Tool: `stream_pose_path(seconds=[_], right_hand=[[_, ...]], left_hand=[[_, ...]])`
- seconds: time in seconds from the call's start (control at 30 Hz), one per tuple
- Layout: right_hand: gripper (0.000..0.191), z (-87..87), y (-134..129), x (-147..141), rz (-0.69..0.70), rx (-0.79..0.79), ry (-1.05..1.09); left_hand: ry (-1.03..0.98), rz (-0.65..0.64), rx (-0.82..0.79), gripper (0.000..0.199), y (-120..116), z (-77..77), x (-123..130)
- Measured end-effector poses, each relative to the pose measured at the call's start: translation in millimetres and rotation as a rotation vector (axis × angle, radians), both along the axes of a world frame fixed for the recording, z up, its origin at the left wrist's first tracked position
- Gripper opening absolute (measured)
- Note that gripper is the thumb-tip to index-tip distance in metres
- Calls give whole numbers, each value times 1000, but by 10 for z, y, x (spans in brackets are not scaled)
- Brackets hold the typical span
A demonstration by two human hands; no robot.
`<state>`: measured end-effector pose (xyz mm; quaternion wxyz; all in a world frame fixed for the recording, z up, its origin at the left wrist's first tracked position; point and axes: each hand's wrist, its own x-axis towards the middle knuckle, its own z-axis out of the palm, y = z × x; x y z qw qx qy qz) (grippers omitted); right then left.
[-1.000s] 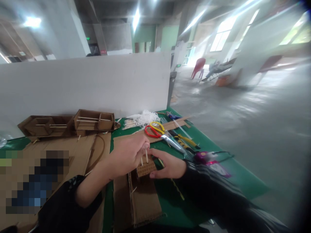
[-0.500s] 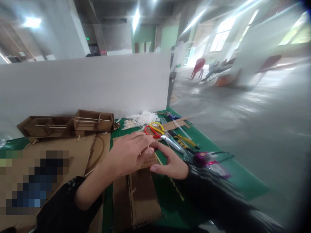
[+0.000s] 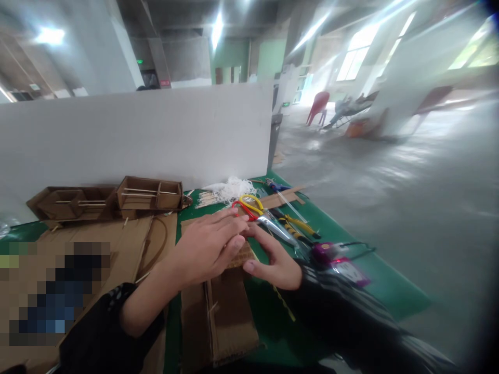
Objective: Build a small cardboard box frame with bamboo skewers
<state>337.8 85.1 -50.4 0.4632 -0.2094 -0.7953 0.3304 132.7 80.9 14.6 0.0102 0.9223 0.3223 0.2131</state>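
My left hand [image 3: 210,239] lies over a small corrugated cardboard piece [image 3: 242,254], with its fingers reaching across the far side and the thumb bent close to the index finger. Whether a small stick sits between thumb and finger is hidden. From the right, my right hand [image 3: 275,257] curves round the same piece, fingers at the far side and thumb at the near right corner. The fingertips of both hands nearly meet. Underneath is a long folded cardboard strip [image 3: 234,317], a thin sliver lying on it. Red-and-yellow-handled scissors [image 3: 268,226] rest just beyond my fingers.
Two cardboard boat-like boxes [image 3: 150,195] with stick crossbars stand by the white partition [image 3: 156,140]. White loops [image 3: 236,188], pliers [image 3: 298,227] and a purple item [image 3: 325,252] lie on the green table [image 3: 390,291]. Cardboard sheets [image 3: 117,234] cover its left side. A red chair [image 3: 318,108] stands behind.
My left hand has shifted very slightly, its thumb now lying a little more across the piece. My right thumb has moved a touch to the right. The surroundings look the same.
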Motion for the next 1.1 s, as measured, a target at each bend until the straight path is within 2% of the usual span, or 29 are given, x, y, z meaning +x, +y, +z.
stream_pose_path(seconds=[0.23, 0.5, 0.67, 0.73, 0.8, 0.9, 1.1], right_hand=[[47, -28, 4, -7, 23, 16, -38], [48, -24, 2, 5, 30, 6, -75], [87, -98, 68, 54, 74, -40, -349], [88, -133, 84, 63, 75, -49, -466], [80, -142, 84, 55, 70, -48, -502], [72, -95, 60, 21, 46, -45, -401], [60, -25, 9, -61, -66, 15, -33]], left_hand=[[-9, 48, 7, 24, 27, -41, 18], [-23, 41, -6, 30, 19, -30, 40], [-29, 50, -8, 31, 21, -37, 35], [-29, 48, -16, 32, 15, -32, 37], [-29, 48, -22, 33, 10, -25, 41], [-31, 43, -28, 33, 13, -21, 45], [-46, 17, -32, 30, 7, -15, 54]])
